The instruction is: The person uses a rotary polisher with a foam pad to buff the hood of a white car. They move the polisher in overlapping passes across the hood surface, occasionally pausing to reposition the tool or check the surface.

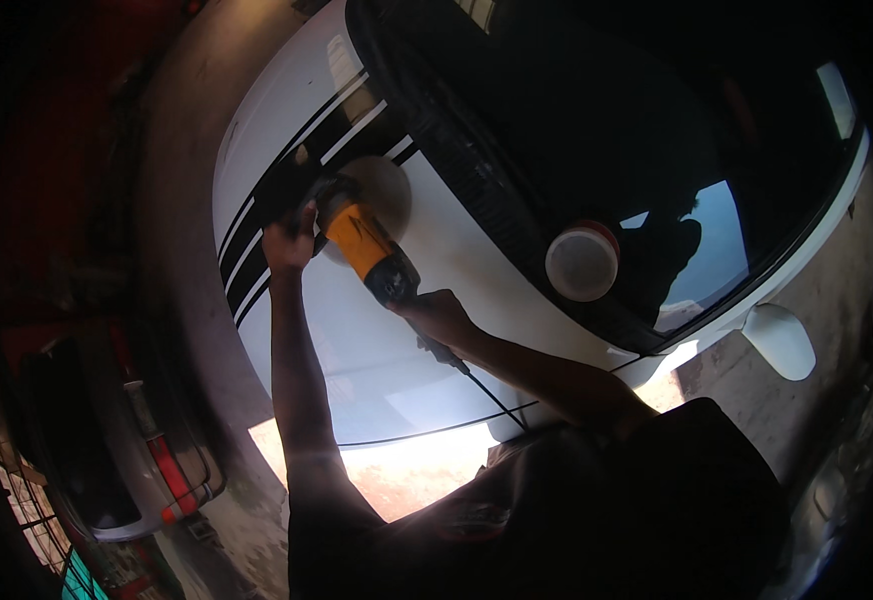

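Both my hands are on a yellow-and-black rotary car polisher (361,240) over the white car hood (421,382). My left hand (289,244) grips it at the head end, and the part under my fingers is mostly hidden. Around the rear handle, where the power cord (493,394) comes out, my right hand (440,319) is closed. A round pale polishing pad (391,191) shows beside the tool's head, against the hood. Black stripes (256,262) run along the hood next to the pad.
A round tub (583,264) with a pale lid stands at the base of the dark windshield (631,112). The white side mirror (779,343) juts out at the right. Another vehicle with red tail lights (170,469) is at the lower left, across the concrete floor (181,187).
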`<state>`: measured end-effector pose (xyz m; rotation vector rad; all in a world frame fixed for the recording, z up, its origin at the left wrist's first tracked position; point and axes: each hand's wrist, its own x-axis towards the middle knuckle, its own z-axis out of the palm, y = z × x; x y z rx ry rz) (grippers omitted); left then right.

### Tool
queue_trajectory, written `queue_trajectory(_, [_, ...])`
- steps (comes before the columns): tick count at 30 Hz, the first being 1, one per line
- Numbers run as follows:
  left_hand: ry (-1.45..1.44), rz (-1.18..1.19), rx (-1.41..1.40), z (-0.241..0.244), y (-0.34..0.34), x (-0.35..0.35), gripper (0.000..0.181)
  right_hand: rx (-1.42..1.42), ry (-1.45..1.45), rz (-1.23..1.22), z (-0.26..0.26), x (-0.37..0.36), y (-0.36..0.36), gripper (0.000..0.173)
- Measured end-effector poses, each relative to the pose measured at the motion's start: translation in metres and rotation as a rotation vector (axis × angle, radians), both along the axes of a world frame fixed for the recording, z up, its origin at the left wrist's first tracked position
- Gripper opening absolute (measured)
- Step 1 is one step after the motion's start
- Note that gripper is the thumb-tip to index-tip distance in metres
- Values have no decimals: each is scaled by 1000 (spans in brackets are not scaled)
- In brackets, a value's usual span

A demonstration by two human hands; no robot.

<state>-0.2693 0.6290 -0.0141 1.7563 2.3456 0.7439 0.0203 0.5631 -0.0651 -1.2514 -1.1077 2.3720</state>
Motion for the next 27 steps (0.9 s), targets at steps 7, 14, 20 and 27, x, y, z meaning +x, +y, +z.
queue_trajectory(7, [250, -316, 60, 28, 44, 29, 55, -49, 55, -49, 1, -4, 10, 47])
queue_trajectory(14, [504, -229, -147, 31, 86, 40, 61, -50, 77, -57, 1, -11, 17, 43])
queue_trajectory(20, [523, -198, -228, 37, 100, 45, 60, -15, 61, -92, -1, -13, 27, 42])
queue_trajectory(27, [525, -232, -237, 46, 131, 63, 60, -40, 89, -158, -8, -15, 45, 40])
